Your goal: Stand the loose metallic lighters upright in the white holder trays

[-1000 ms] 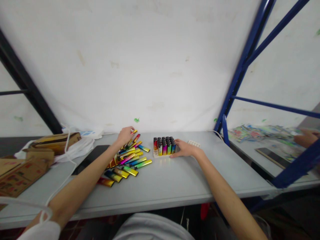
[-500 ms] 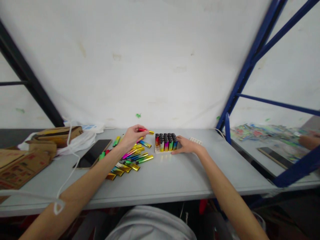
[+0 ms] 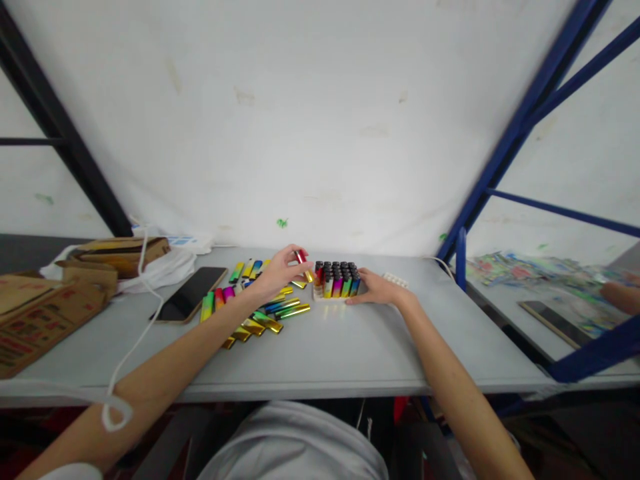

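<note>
My left hand (image 3: 278,272) pinches a red and gold lighter (image 3: 305,267), tilted with its gold end down, just left of a white tray (image 3: 331,301). Several rainbow-coloured lighters (image 3: 338,283) stand upright in rows in that tray, black tops up. Around the tray's right side my right hand (image 3: 379,289) is closed, thumb at the front corner and fingers behind. Loose shiny lighters (image 3: 269,323) lie spread on the table beneath and beside my left forearm, which hides part of them.
A second white tray (image 3: 395,281) with holes lies behind my right hand. To the left are a phone (image 3: 190,295), cardboard boxes (image 3: 55,320) and a white cable (image 3: 131,347). A blue metal frame (image 3: 500,160) rises at right; beyond it are another phone (image 3: 553,323) and another person's hand (image 3: 623,293).
My left hand has brought the lighter closer to the tray and turned it from nearly level to steeply tilted. My right hand stays at the tray. The view has shifted slightly.
</note>
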`<state>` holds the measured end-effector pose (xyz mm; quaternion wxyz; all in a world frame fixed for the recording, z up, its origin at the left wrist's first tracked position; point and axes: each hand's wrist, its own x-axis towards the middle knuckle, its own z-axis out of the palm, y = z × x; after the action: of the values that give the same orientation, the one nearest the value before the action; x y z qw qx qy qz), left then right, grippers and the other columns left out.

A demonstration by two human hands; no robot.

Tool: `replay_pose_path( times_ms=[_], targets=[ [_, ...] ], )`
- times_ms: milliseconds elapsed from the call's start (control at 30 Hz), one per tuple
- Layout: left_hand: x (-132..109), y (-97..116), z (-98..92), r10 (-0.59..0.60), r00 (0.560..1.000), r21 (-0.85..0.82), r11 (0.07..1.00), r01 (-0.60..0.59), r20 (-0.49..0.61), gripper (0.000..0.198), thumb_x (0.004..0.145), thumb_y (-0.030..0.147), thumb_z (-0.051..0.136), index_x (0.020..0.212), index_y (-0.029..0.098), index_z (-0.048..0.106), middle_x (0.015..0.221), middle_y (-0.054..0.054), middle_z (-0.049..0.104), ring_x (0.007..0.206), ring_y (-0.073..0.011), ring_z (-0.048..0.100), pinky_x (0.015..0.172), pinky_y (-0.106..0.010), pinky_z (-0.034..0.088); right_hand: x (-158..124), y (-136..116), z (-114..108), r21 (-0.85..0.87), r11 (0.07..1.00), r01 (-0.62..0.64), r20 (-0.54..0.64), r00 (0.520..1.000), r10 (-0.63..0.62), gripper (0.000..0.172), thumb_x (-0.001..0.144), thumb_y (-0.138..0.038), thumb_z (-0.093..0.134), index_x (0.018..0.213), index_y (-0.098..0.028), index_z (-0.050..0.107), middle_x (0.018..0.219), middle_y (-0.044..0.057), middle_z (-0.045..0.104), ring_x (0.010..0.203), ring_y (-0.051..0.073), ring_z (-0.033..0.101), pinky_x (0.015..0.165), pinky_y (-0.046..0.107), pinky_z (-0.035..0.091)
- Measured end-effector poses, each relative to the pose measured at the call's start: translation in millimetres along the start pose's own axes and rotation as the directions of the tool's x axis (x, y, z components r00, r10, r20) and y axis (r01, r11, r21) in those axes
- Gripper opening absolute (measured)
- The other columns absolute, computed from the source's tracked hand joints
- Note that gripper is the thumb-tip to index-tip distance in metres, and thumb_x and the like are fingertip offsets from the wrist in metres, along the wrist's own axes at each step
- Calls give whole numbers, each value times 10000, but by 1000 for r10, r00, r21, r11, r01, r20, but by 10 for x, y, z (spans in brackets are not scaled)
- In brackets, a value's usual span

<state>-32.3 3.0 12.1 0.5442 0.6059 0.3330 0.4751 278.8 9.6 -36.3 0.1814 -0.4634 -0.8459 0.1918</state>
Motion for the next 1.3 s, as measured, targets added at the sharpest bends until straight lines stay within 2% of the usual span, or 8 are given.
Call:
replay_pose_path(
  times_ms=[133, 233, 400, 533, 667, 1000, 1167, 1300],
  targets=[
    [49, -37, -28, 34, 999, 112, 993, -36, 16, 395, 787, 472, 803, 928, 143, 636, 739, -12, 649, 646, -129, 626, 602, -257, 519, 0, 30, 6, -16, 1000, 19, -1, 1000, -19, 861, 707, -666, 830, 1371, -153, 636, 1412, 173, 594, 1298, 361, 585, 1186, 500, 420],
    [51, -61, -6, 9, 999, 47, 999, -11, 39, 353, 828, 473, 755, 890, 167, 591, 693, 17, 589, 567, -100, 555, 510, -216, 438, 1, 33, 8, -6, 1000, 22, -6, 1000, -22, 842, 708, -647, 839, 1365, -158, 642, 1400, 172, 601, 1287, 366, 590, 1180, 516, 424],
    [15, -36, 50, -173, 981, -155, 970, 185, 86, 322, 870, 490, 657, 866, 203, 512, 601, 67, 439, 422, -56, 337, 409, -162, 207, -6, -8, -9, 11, 1000, 24, -8, 1000, -24, 829, 706, -622, 851, 1361, -159, 644, 1406, 164, 608, 1298, 368, 585, 1181, 509, 424],
    [17, -23, 25, -299, 945, -187, 929, 320, 135, 441, 943, 539, 392, 667, 199, 442, 518, 71, 256, 398, -68, 223, 389, -175, 145, -9, -35, -24, 1, 1000, 12, 0, 1000, -12, 823, 713, -612, 852, 1359, -148, 640, 1402, 178, 607, 1287, 367, 591, 1173, 512, 431],
    [1, -45, 41, -326, 939, -158, 927, 340, 112, 403, 910, 446, 322, 582, 215, 371, 496, 72, 189, 392, -72, 135, 381, -190, 102, -1, -23, -21, -13, 1000, 17, 18, 1000, -16, 797, 732, -577, 854, 1358, -134, 636, 1400, 185, 603, 1286, 355, 587, 1179, 510, 422],
    [-51, -111, 137, -337, 939, -52, 939, 340, 65, 265, 818, 402, 400, 620, 231, 365, 509, 79, 198, 395, -77, 125, 386, -200, 101, -8, -44, -14, -3, 999, 46, -16, 999, -46, 761, 726, -581, 858, 1329, -160, 662, 1357, 163, 636, 1250, 352, 613, 1142, 506, 465],
    [-46, -145, 144, -326, 942, -88, 939, 333, 82, 270, 857, 423, 416, 672, 227, 407, 500, 82, 221, 386, -79, 148, 377, -192, 118, 6, -15, 3, -16, 999, 35, -18, 999, -35, 790, 716, -557, 873, 1343, -134, 645, 1350, 177, 640, 1239, 357, 619, 1134, 506, 469],
    [-43, -122, 154, -330, 940, -145, 929, 339, 87, 280, 914, 483, 428, 818, 225, 478, 517, 84, 308, 374, -80, 216, 363, -165, 140, 10, 2, 7, -13, 999, 40, -18, 999, -40, 774, 717, -570, 869, 1330, -151, 653, 1341, 165, 646, 1237, 351, 619, 1135, 504, 468]
  ],
)
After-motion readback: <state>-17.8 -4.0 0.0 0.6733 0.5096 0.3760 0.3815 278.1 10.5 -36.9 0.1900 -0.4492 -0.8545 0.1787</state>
